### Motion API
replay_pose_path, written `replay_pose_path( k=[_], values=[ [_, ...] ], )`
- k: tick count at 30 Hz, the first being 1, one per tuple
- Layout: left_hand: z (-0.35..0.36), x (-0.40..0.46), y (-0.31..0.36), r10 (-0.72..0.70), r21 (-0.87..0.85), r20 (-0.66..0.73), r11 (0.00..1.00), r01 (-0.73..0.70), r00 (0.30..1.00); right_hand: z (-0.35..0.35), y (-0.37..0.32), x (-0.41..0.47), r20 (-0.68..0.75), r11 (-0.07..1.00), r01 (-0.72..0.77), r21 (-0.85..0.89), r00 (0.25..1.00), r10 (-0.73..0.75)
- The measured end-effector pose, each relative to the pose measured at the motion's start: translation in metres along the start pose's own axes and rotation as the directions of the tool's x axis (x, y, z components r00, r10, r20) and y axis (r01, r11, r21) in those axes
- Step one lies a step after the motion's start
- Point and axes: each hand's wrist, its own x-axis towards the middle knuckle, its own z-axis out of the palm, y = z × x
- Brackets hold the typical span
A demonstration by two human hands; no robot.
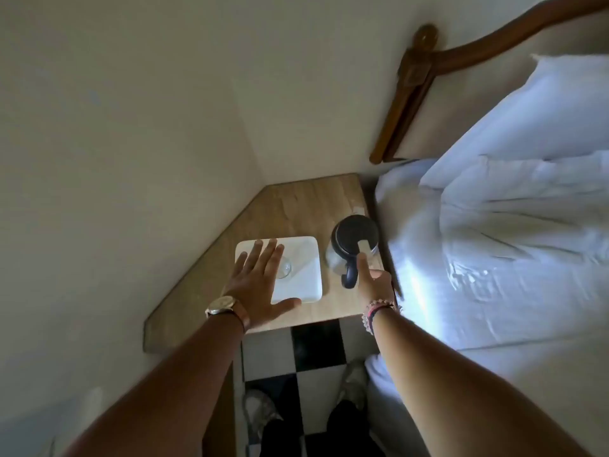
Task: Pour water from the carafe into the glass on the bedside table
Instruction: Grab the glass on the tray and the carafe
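Observation:
A glass carafe (352, 249) with a black lid and black handle stands upright on the right side of the wooden bedside table (306, 206). A clear glass (286, 269) rests on a white square tray (304, 262) at the table's middle, mostly hidden under my left hand (260, 278). That hand hovers flat over the tray with fingers spread, holding nothing. My right hand (374, 278) is by the carafe's handle, its thumb lying on the lid's light lever; its fingers look loose beside the handle, not wrapped round it.
A bed with white sheets and pillows (510, 209) runs close along the table's right edge, with a wooden headboard post (405, 94) behind. Cream walls close in on the left and the back. Checkered floor tiles (313, 351) and my shoes show below.

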Motion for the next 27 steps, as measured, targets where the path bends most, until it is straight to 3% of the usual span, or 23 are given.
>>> replay_pose_path(
  k=[4,10,16,20,27],
  values=[
    [0.027,0.001,-0.001,-0.023,0.029,0.018,0.999,0.022,1.0,0.026,0.006,0.008,0.071,0.999,-0.04,-0.029,0.997,0.042],
    [0.054,0.002,-0.004,-0.034,-0.012,0.042,0.999,0.034,0.999,0.043,0.003,0.026,0.107,0.964,-0.182,0.195,0.981,0.163],
    [0.083,0.011,-0.035,0.023,-0.026,0.051,0.999,-0.022,0.998,0.044,0.015,0.047,-0.034,0.997,-0.083,0.008,0.996,0.083],
    [0.115,0.032,-0.049,-0.127,-0.012,0.133,0.991,0.13,0.983,0.033,0.029,0.066,-0.216,0.996,0.04,-0.077,0.975,-0.056],
    [0.162,0.062,-0.055,-0.307,-0.167,0.122,0.931,0.324,0.944,0.037,0.046,0.089,-0.251,0.995,0.09,-0.05,0.963,-0.099]
  ],
)
